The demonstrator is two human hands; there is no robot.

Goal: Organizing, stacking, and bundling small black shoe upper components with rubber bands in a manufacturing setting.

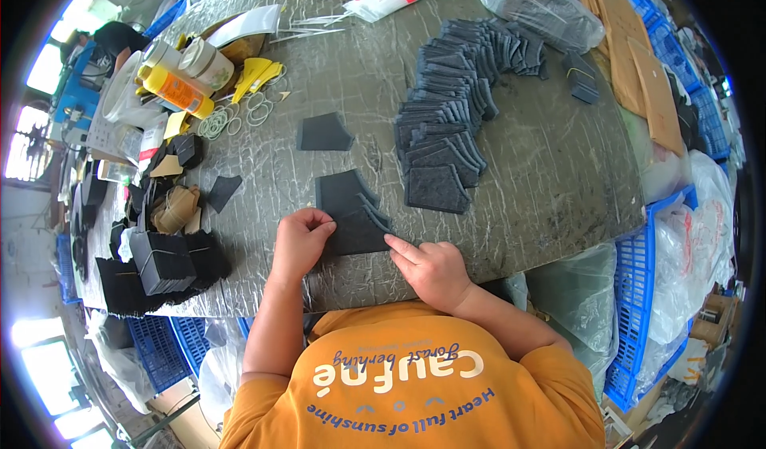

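Dark-grey, matt sheet material makes up the overlapping panels (351, 221) near the middle of the table's (542, 185) near edge; at least two are layered, each with straight sides and a scooped, curved one. The left hand (302, 240) has thumb and forefinger pinched together on their left edge. The right hand (435, 272) lays an extended forefinger at their lower right corner, its other fingers curled; whether the thumb also grips is hidden.

One single panel (325, 132) of similar shape lies flat beyond them, and one smaller piece (224, 193) toward the left edge. A fanned row (447, 106) of such panels, too many to count, curves toward the far edge. One banded bundle (581, 79) sits near the right edge; one banded block (162, 261) stands at the near left corner.

By the far left corner are one yellow plastic bottle (177, 90) with an orange label, one lidded jar (206, 64) with a pale label, and several loose pale-green bands (219, 122). One white packet (384, 0) with a red printed patch lies by the far edge. White and blue lettering crosses the mustard shirt (415, 377).
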